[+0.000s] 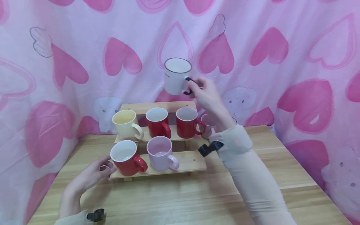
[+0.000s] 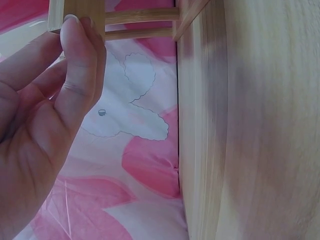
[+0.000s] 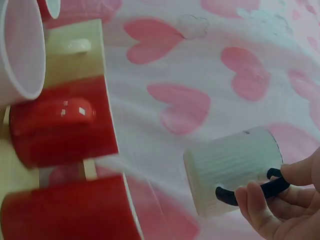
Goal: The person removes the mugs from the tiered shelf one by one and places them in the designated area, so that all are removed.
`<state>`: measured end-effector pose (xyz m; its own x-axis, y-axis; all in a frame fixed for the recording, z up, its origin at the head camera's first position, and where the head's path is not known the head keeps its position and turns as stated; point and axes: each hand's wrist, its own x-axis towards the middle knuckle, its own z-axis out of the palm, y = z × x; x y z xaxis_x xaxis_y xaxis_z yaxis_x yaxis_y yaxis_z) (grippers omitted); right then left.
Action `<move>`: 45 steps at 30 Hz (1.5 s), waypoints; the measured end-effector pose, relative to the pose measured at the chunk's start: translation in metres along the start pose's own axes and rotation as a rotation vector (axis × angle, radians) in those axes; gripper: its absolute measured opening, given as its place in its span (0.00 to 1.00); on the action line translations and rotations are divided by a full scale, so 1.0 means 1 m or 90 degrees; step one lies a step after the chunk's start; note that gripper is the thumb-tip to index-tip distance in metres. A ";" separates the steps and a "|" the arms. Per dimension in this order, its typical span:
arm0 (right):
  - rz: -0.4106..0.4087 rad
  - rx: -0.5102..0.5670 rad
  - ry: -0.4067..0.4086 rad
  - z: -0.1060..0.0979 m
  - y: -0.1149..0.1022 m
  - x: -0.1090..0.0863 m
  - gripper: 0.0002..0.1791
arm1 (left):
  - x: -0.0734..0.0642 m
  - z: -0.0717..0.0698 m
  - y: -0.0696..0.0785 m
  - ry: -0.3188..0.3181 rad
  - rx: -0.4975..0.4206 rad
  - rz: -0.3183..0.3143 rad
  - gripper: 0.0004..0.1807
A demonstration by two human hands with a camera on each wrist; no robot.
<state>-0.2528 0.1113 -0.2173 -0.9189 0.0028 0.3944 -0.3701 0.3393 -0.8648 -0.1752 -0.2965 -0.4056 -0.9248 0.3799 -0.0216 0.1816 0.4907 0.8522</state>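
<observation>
My right hand (image 1: 206, 93) grips the black handle of a white mug (image 1: 177, 78) with a dark rim, held upright in the air above the rack's back. In the right wrist view, the fingers curl round that handle. At the left end of the wooden rack (image 1: 197, 161), my left hand (image 1: 94, 173) pinches the lower shelf's end, seen close in the left wrist view. On the lower shelf stand a red mug (image 1: 126, 167) and a lilac mug (image 1: 158, 153). One level up are a cream mug (image 1: 123, 128) and two red mugs, one in the middle (image 1: 156, 125) and one at right (image 1: 185, 125).
The rack's top shelf (image 1: 157, 107) shows behind the mugs. A pale pink mug (image 1: 207, 125) stands right of the rack, partly behind my right forearm. Another dark rim (image 1: 234, 120) peeks out there. Heart-patterned cloth (image 1: 123, 56) hangs behind and beside the wooden table (image 1: 157, 200).
</observation>
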 end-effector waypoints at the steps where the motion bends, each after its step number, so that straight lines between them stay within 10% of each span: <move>1: 0.001 -0.002 0.010 -0.006 0.004 -0.004 0.11 | 0.000 0.000 0.000 0.000 0.004 -0.002 0.24; 23: 0.086 -0.063 0.172 -0.102 0.092 -0.090 0.18 | -0.002 0.002 0.001 0.009 0.016 -0.012 0.19; 38: 0.153 0.101 0.256 -0.160 0.168 -0.120 0.15 | -0.001 -0.002 0.004 0.003 0.020 -0.005 0.19; 45: 0.195 -0.003 0.268 -0.166 0.204 -0.120 0.17 | -0.002 -0.001 0.005 0.011 0.027 -0.006 0.15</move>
<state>-0.1954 0.3366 -0.3890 -0.8501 0.4806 0.2152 -0.0910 0.2685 -0.9590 -0.1726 -0.2953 -0.4008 -0.9321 0.3615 -0.0203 0.1862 0.5267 0.8294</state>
